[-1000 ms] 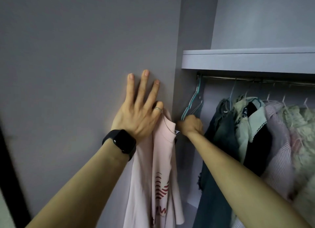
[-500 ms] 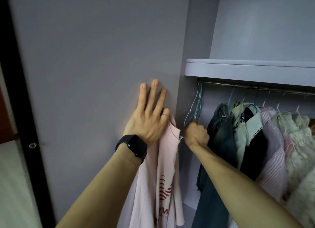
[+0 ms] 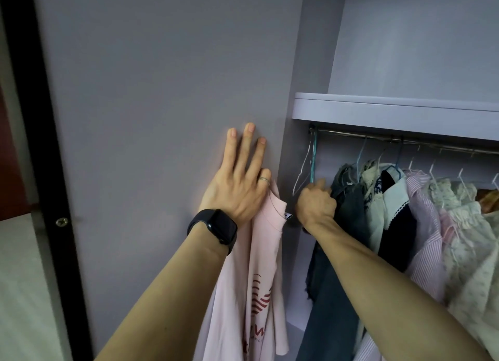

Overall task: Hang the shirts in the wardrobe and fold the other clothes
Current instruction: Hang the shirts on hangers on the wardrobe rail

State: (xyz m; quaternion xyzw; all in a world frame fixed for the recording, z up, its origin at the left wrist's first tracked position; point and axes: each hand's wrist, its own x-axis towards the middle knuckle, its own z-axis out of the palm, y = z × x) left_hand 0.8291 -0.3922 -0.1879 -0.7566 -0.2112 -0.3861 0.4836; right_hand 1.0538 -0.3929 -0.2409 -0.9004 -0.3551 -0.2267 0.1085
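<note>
A pale pink shirt (image 3: 266,252) with a red print hangs down in front of the grey wardrobe door (image 3: 162,117). My left hand (image 3: 240,182) lies on that door with three fingers straight, while its ringed finger hooks the shirt's collar. My right hand (image 3: 316,204) reaches into the wardrobe and grips the bottom of a teal wire hanger (image 3: 313,158). That hanger hangs at the left end of the metal rail (image 3: 405,140), with a white wire hanger (image 3: 302,173) just beside it.
Several garments on hangers fill the rail to the right: dark denim (image 3: 348,212), a navy top with a white collar (image 3: 391,198), a pink striped shirt (image 3: 426,225), and floral pieces (image 3: 464,225). A shelf (image 3: 391,112) sits above the rail. A black door frame (image 3: 40,144) stands at the left.
The teal hanger, tilted toward my right hand before, now hangs nearly straight down from the rail. My right hand still grips it. My left hand has stayed on the door with the shirt.
</note>
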